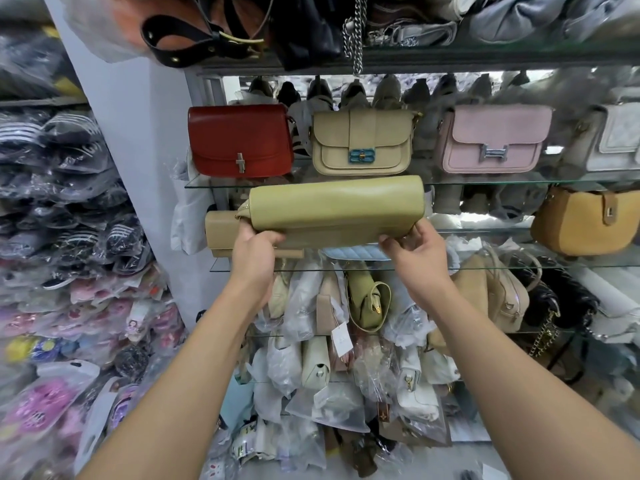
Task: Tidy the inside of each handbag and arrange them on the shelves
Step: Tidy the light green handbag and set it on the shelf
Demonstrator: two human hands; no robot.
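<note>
I hold an olive-green handbag (337, 206) level in front of the glass shelves, just above the lower glass shelf (485, 268). My left hand (254, 249) grips its lower left end near the zip. My right hand (414, 247) pinches its lower right edge. A beige bag (221, 233) sits on that shelf behind my left hand. A pale blue quilted bag (353, 252) lies under the held bag. On the upper glass shelf (301, 181) stand a red bag (240, 140), a beige bag with a teal clasp (362, 143) and a pink bag (491, 140).
A tan round bag (581, 223) sits at the right. Below the shelf hang and pile several bags in plastic wraps (346, 358). Stacks of wrapped slippers (69, 237) fill the left. A black strap (194, 39) and a chain (356, 36) hang from the top shelf.
</note>
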